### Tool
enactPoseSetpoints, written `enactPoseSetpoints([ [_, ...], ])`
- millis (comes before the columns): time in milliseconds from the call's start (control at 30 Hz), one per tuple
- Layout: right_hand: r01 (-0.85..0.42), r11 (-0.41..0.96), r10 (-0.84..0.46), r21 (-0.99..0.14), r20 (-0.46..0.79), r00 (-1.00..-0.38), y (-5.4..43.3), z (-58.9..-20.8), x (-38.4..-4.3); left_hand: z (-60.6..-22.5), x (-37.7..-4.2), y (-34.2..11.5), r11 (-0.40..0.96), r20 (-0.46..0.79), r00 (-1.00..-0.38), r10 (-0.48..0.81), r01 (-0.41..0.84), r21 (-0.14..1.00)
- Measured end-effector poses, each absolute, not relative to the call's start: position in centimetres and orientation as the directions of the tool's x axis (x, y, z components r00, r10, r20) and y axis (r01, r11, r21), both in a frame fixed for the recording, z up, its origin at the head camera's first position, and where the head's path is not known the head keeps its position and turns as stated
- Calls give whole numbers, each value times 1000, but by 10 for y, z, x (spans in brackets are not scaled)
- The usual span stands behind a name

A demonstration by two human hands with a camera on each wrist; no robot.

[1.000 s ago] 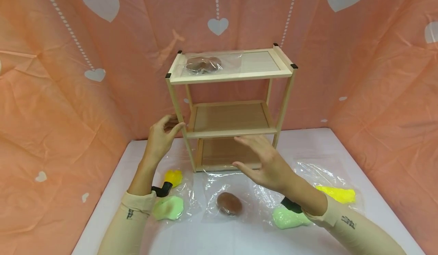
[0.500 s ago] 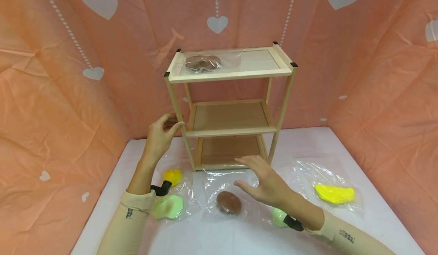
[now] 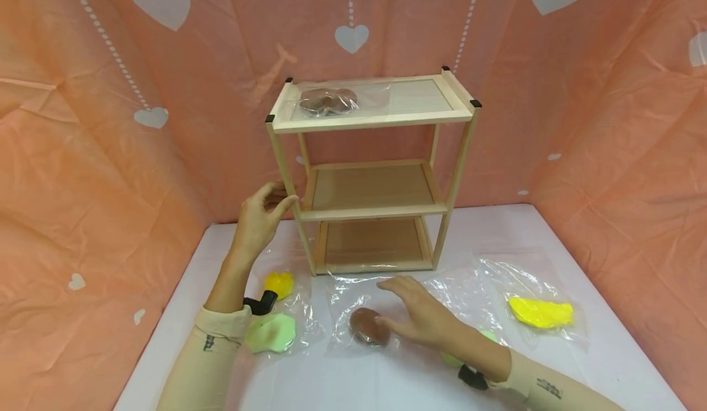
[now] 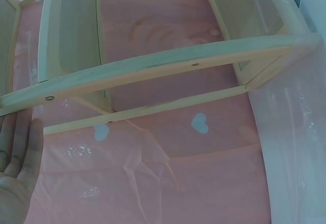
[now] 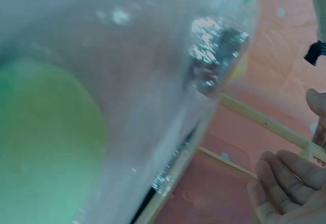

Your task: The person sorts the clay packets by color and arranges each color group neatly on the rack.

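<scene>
A small three-tier wooden shelf point(image 3: 375, 187) stands at the back of the table. My left hand point(image 3: 259, 221) holds its front left post, the thumb in front and the fingers behind. In the left wrist view, fingers point(image 4: 23, 142) lie straight against the wood. My right hand point(image 3: 422, 319) hovers with its fingers spread beside a brown oval lump point(image 3: 366, 326) in a clear plastic bag; the thumb overlaps the lump's edge, and contact is unclear. Nothing is in the right hand point(image 5: 295, 191). Another clear bag with brown lumps point(image 3: 328, 101) lies on the top tier.
Bagged yellow point(image 3: 280, 284) and pale green point(image 3: 273, 334) lumps lie at front left. To the right are a bagged yellow piece point(image 3: 541, 313) and a green lump point(image 3: 488, 335), partly hidden by the right forearm. A pink cloth point(image 3: 386, 18) with hearts surrounds the table.
My right hand has moved down and forward from in front of the shelf's lower tiers to the bagged brown lump. My left hand stays on the post.
</scene>
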State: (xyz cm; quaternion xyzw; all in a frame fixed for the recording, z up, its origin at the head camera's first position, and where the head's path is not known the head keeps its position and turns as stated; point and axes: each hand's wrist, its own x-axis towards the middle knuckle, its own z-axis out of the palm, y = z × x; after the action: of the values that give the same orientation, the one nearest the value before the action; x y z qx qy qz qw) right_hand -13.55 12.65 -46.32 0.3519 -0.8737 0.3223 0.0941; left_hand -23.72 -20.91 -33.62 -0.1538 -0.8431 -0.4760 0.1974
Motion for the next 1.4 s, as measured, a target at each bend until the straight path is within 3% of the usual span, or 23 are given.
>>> enactPoseSetpoints([
  [633,-545,629,-590,-554,116,-799,116,-487,-136,-338,-237,-211,476,453,-888,84,435,764],
  [1133,-593,667,-622,-452,101,-777,107,-490,-138,-336,-236,-208,490,458,-886,78,434,756],
  [1400,-543,679,-602,-495,48,-797,103,-490,-140,-338,-238,-211,511,475,-876,80,445,736],
])
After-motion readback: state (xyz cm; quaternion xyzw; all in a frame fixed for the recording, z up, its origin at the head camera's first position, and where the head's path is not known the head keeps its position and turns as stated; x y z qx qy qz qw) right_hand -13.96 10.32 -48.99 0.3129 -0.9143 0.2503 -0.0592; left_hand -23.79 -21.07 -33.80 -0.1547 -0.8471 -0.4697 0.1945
